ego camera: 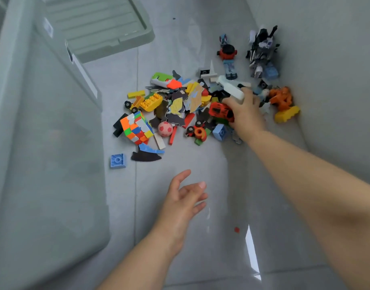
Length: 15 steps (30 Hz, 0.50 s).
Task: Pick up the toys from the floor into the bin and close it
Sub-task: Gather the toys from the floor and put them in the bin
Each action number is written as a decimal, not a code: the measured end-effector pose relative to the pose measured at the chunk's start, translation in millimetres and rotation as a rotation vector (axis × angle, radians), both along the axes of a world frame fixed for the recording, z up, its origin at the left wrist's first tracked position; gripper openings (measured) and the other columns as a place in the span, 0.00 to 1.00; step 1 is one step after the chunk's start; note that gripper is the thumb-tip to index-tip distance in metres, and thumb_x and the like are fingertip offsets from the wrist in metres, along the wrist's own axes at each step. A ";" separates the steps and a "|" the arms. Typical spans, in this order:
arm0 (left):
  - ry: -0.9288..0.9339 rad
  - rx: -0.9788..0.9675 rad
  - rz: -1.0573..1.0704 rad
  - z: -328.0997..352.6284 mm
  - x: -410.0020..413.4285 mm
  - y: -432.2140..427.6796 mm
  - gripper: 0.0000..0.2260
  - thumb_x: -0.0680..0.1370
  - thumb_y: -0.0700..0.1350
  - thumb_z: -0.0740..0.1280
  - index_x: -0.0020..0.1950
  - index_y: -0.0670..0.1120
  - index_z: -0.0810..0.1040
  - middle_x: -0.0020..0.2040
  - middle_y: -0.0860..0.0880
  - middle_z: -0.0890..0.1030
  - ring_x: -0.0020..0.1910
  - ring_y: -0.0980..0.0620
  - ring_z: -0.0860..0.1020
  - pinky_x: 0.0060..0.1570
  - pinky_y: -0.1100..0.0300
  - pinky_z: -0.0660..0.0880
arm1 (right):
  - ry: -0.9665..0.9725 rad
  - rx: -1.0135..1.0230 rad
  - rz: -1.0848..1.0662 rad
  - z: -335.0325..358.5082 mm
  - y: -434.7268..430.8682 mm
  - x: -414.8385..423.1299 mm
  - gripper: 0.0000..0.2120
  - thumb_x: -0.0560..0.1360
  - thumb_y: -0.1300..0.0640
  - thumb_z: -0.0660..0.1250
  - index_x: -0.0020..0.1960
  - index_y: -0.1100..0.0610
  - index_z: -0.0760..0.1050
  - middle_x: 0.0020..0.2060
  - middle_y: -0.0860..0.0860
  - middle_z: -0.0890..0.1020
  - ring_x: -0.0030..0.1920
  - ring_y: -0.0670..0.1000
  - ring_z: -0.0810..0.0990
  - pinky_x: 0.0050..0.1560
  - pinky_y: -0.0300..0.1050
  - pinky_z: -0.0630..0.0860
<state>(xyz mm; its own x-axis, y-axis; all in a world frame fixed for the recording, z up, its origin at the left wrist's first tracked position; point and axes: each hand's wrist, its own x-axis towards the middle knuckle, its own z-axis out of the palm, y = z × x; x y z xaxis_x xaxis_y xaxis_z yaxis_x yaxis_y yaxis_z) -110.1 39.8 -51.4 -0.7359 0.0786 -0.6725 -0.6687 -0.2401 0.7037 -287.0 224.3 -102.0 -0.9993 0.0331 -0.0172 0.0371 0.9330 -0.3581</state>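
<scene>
- Nearest the camera, the left hand (184, 197) hovers above the pale grey tiled floor (179, 258), with its fingers spread and relaxed, holding nothing.
- Along the left edge stands the large translucent grey-green plastic bin (43, 143). What it holds cannot be told through its cloudy wall.
- A lone blue square building block (117, 161) lies on the floor between the bin and the main heap.
- Farther out, the heap of mixed plastic toys (179, 105) covers the floor. It includes a scrambled multicoloured puzzle cube (136, 127), a small pink ball (165, 129), yellow bricks and flat puzzle pieces.
- The right hand (245, 114) reaches into the heap's right side, its fingers curled round a long white plastic piece (232, 88). A red toy car (220, 111) touches the hand, but it is unclear whether that is held too.
- Beyond the heap lie a dark-headed toy figure (228, 57) and a black and white toy robot (261, 51).
- Farthest away, the bin's ribbed grey-green lid (100, 24) lies flat on the floor behind the bin.
- The gathering looks to be at an early stage, with nearly all the toys on the floor. The next move calls for lifting this grasp clear and carrying it left over the bin's rim. The lid comes last.
</scene>
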 end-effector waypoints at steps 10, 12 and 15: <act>0.169 -0.078 -0.091 22.0 5.5 5.9 0.35 0.66 0.53 0.75 0.66 0.66 0.60 0.63 0.54 0.72 0.59 0.58 0.75 0.63 0.54 0.71 | 0.148 -0.700 -0.059 62.7 -9.9 107.6 0.23 0.68 0.53 0.70 0.60 0.43 0.69 0.60 0.57 0.67 0.55 0.45 0.73 0.62 0.37 0.70; 0.235 -0.142 -0.095 39.2 7.5 7.0 0.44 0.58 0.58 0.75 0.67 0.70 0.54 0.68 0.56 0.65 0.66 0.57 0.69 0.64 0.54 0.68 | -0.006 -0.850 -0.043 86.9 -21.6 128.3 0.21 0.69 0.51 0.69 0.57 0.36 0.67 0.59 0.57 0.74 0.56 0.53 0.78 0.58 0.49 0.77; 0.381 -0.235 -0.043 69.9 9.2 1.6 0.51 0.61 0.57 0.78 0.71 0.69 0.46 0.74 0.58 0.55 0.71 0.57 0.61 0.66 0.57 0.64 | -0.066 -1.152 0.000 130.6 -40.8 148.7 0.19 0.75 0.65 0.64 0.57 0.44 0.68 0.49 0.45 0.83 0.48 0.46 0.83 0.45 0.41 0.80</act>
